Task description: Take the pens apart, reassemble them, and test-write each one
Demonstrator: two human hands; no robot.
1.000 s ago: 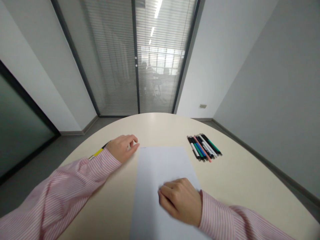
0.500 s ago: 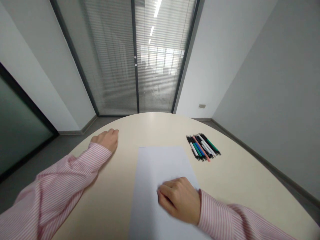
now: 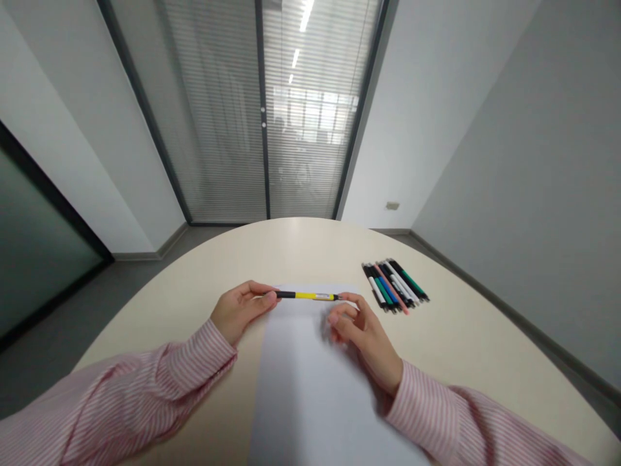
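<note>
Slim yellow-black pen (image 3: 305,296) already up, pinched in left hand (image 3: 237,312) over far edge of white paper sheet (image 3: 295,375); right hand's (image 3: 371,336) hold unclear.

Looks like a slim pen (image 3: 306,296), black along the left part, bright yellow along the right, with a pale strip near the dark right end. Stretches nearly straight from left to right, over the far part of the white sheet (image 3: 294,375). Pinched at the left end by the left hand (image 3: 240,309); ends at the right hand (image 3: 366,333), contact there unclear.
</note>
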